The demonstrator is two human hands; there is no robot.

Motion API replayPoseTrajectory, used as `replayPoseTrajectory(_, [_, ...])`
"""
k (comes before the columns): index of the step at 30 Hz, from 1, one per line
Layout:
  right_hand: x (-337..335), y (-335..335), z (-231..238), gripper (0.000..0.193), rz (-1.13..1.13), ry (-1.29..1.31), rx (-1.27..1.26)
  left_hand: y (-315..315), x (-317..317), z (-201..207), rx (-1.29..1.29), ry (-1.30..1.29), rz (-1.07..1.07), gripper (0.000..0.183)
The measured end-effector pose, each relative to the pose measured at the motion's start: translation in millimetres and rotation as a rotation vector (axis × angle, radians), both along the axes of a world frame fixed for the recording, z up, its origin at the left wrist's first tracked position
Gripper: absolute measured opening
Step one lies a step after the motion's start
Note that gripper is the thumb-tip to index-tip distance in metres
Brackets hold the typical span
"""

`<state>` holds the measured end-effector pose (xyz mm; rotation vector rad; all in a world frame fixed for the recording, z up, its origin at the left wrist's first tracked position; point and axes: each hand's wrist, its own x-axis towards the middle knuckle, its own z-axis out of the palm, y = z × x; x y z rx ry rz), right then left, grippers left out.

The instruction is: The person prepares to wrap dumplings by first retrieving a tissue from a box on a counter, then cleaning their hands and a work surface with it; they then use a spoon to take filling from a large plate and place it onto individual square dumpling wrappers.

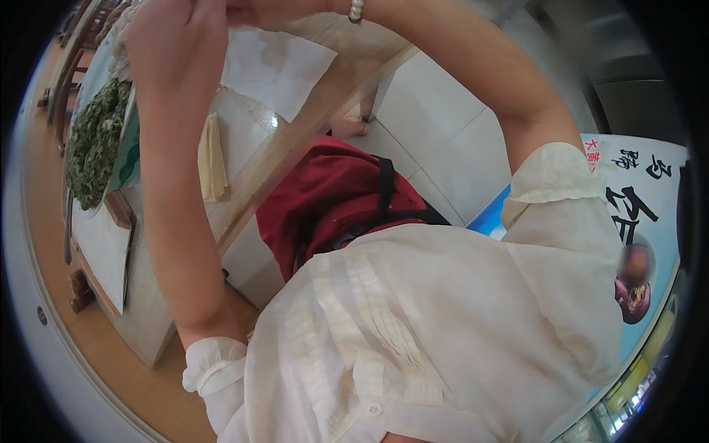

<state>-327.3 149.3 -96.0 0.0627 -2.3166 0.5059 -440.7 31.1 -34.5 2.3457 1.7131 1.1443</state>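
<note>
Closest to the camera, a cream shirt (413,295) fills the lower part, with a red garment (332,192) beyond it at the wooden table (340,92). On the tabletop, a pale yellow folded strip (212,166) shows just beside the left forearm (177,214); it looks soft and light, probably best picked up along its long side. Farther up, a thin white sheet (284,66) lies near the hands; it would likely crease or tear, so its free corner seems the safest hold. The left hand (181,40) and right hand (269,10) come together at the upper edge, fingertips cut off, so I cannot tell whether they grasp anything. Left of them, a green chopped heap (96,144) looks moist and loose.
</note>
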Motion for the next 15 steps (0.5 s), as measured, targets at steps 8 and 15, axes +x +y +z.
replayPoseTrajectory(8, [51.6, -45.5, -11.8, 0.028, -0.086, -0.426, 0.067, 62.5, -25.1, -76.3, -0.591, -0.379, -0.18, 0.028])
replayPoseTrajectory(15, [56.1, -24.4, 3.4, 0.028, -0.342, -0.155, -0.222, 34.7, -3.8, -35.7, -0.467, -0.192, -0.238, 0.028])
